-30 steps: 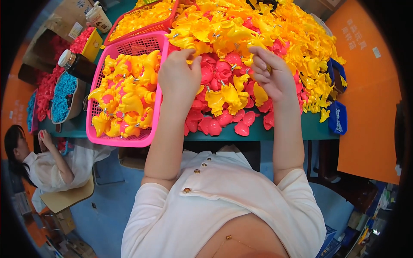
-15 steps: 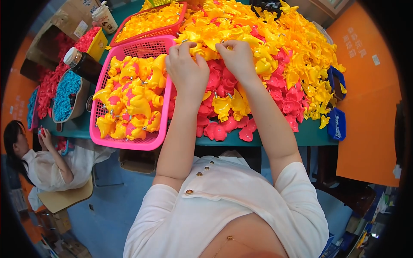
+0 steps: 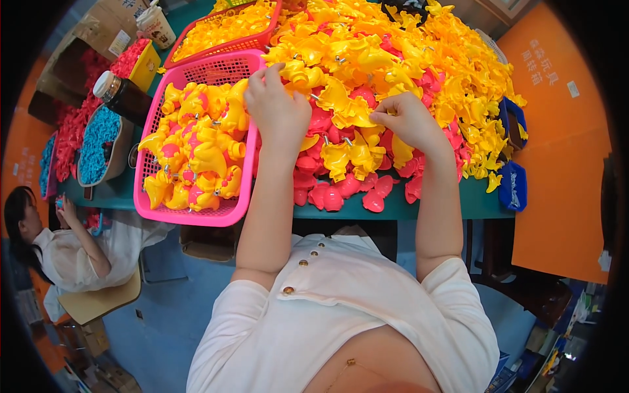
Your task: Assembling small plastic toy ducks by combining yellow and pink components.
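Observation:
My left hand (image 3: 278, 111) is by the right rim of the pink basket (image 3: 193, 221), fingers curled and thumb bent around a yellow plastic part (image 3: 300, 75); the far side of its grip is hidden. To its right, my right hand (image 3: 409, 121) pinches the edge of a yellow plastic shell (image 3: 335, 98) between thumb and forefinger. Beneath both hands lies a heap of yellow shells (image 3: 445, 72) and red shells (image 3: 334, 198), some with small metal pins. Assembled yellow-and-red toy figures (image 3: 196, 147) fill the pink basket.
A red basket (image 3: 226, 49) of small yellow parts stands behind the pink one. Left of it are a dark bottle (image 3: 124, 98), a tub of blue pieces (image 3: 105, 144) and a cup (image 3: 156, 26). Blue trays (image 3: 513, 187) sit at right. A co-worker (image 3: 85, 249) sits at left.
My right hand has moved right and nearer to me, and now pinches a yellow shell. My left hand has shifted slightly left and down, away from the right one.

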The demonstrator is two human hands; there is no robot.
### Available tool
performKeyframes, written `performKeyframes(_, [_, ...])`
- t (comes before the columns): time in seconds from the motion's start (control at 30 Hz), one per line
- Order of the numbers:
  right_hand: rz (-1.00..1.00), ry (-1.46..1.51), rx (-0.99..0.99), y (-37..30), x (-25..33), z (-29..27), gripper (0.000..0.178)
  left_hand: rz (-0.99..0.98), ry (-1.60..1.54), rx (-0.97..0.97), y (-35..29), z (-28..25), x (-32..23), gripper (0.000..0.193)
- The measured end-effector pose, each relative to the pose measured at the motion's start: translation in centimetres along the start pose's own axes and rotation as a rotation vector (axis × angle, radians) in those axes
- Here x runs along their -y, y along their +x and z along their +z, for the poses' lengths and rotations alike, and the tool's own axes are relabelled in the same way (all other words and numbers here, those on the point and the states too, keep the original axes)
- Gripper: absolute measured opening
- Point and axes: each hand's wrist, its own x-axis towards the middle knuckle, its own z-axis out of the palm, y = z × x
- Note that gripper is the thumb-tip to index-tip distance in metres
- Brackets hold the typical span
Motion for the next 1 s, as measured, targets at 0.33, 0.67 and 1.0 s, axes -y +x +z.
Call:
performKeyframes(0.33, [-0.098, 0.097, -0.329, 0.7, 2.7, -0.4, 0.025, 0.006, -0.242, -0.058, 1.7, 0.7, 0.6, 0.025])
performKeyframes(0.67, [-0.199, 0.209, -0.29, 2.3, 3.9, 2.1, 0.026, -0.42, -0.77, -0.23, 1.4, -1.1, -1.0, 0.025])
performKeyframes(1.0, [-0.228, 0.135, -0.313, 4.4, 4.9, 3.2, 0.024, -0.634, -1.199, -0.047, -1.4, -2.7, -3.5, 0.03])
